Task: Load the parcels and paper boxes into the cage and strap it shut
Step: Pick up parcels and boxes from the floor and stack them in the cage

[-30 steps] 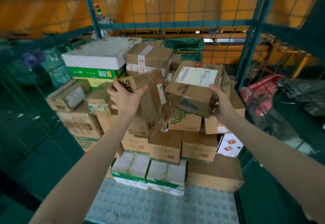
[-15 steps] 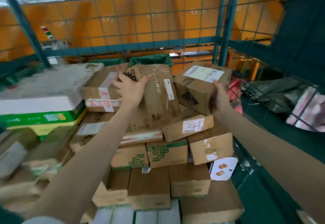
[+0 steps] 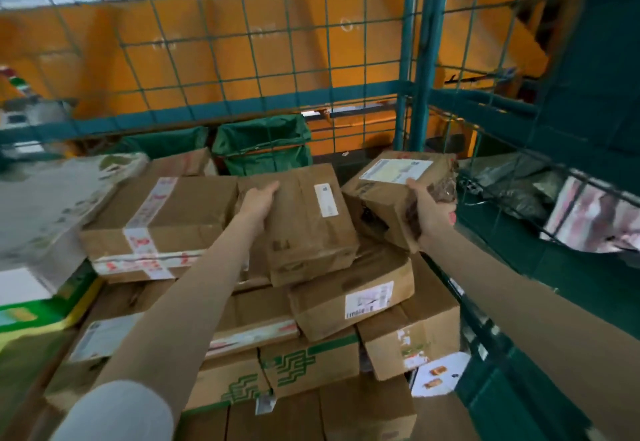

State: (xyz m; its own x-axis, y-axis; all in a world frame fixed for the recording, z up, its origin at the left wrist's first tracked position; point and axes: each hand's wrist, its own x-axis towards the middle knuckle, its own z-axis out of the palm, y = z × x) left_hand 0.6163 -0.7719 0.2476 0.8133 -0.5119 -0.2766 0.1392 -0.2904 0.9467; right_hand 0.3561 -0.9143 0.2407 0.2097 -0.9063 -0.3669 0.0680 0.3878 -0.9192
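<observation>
Near stack: you are looking down on brown cartons (image 3: 304,416) at the front, with two green-patterned boxes (image 3: 311,364) sitting on them.
Labelled carton: a brown box (image 3: 349,298) with a white barcode label is lying on the green-patterned ones, its long axis running left to right and tilted.
Taped box: a wide brown carton (image 3: 156,222) with red-printed white tape is sitting to the left, its long side facing you.
Left hand: your left hand (image 3: 258,200) is resting palm down on a flat brown parcel (image 3: 304,222); fingers extended over its far left corner, pressing rather than gripping.
Flat parcel: it is lying on top of the pile, long axis pointing away from you, wrinkled, with a small white label near its right edge.
Right hand: your right hand (image 3: 429,212) is grasping a small brown box (image 3: 391,195) at its right end, fingers wrapped around it.
Small box: it is sitting at the top right of the pile, tilted, white shipping label facing up.
Cage: the green wire mesh (image 3: 263,70) is standing behind, with its post (image 3: 424,60) just beyond the small box.
</observation>
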